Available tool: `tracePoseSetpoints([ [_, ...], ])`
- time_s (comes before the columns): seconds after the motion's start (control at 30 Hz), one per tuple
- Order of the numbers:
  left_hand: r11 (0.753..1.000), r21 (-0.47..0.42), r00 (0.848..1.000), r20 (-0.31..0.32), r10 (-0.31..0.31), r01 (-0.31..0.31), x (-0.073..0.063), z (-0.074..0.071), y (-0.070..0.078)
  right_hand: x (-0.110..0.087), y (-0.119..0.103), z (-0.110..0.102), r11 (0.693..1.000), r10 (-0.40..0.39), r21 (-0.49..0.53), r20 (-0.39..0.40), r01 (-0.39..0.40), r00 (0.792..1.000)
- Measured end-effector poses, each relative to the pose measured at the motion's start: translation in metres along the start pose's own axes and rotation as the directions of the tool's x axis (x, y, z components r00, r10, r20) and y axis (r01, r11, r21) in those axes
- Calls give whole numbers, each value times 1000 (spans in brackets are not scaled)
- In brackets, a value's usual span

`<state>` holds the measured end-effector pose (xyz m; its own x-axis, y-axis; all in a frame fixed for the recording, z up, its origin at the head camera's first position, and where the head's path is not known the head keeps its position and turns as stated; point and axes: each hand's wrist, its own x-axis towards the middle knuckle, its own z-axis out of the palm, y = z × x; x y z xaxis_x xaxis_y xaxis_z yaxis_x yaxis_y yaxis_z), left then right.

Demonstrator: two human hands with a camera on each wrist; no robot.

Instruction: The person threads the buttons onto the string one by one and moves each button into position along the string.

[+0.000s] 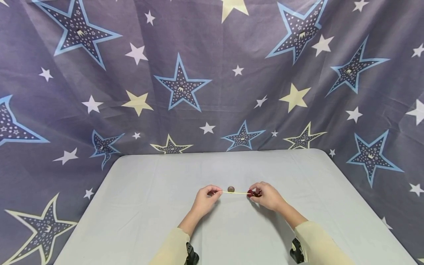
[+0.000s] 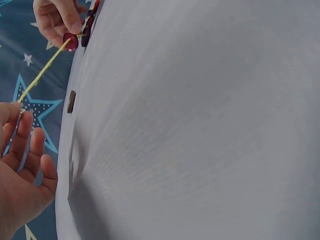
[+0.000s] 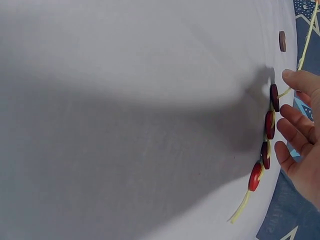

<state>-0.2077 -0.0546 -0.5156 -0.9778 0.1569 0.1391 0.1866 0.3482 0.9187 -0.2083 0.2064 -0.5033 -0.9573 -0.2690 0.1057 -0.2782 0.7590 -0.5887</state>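
A yellow string [image 1: 236,193] is stretched between the two hands above the white table. My left hand [image 1: 206,199] pinches one part of it between thumb and fingertips, its other fingers loosely bent. My right hand [image 1: 267,195] pinches a dark red button [image 2: 71,42] that sits on the string. In the right wrist view, several more red buttons [image 3: 270,125] are threaded in a row along the string below that hand, and a loose string tail [image 3: 240,207] lies past the last one. Just beyond the stretched string, a single brown button [image 1: 231,189] is on the table.
The white-covered table [image 1: 159,176] reaches back to a dark curtain [image 1: 212,73] printed with stars, which hangs behind and at both sides. Dark wrist cameras [image 1: 192,254] are strapped on both sleeves.
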Motion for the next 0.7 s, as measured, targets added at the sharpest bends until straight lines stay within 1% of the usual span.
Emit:
tracePoseSetpoints([
  [0.2,1000,0,1000,-5,7,-7,0,-1,0,1,1,2,1000,-2,-13,-1,2,1000],
  [0.33,1000,-1,1000,-8,-9,9,0,-1,-1,1,2,3,999,-19,-30,-4,19,1000],
  [0.57,1000,-2,1000,-5,-3,3,0,-1,0,2,4,4,998,-19,-68,-4,19,1000],
  [0.7,1000,-10,1000,0,-11,11,0,-2,0,2,4,4,997,-30,-75,-6,29,1000],
])
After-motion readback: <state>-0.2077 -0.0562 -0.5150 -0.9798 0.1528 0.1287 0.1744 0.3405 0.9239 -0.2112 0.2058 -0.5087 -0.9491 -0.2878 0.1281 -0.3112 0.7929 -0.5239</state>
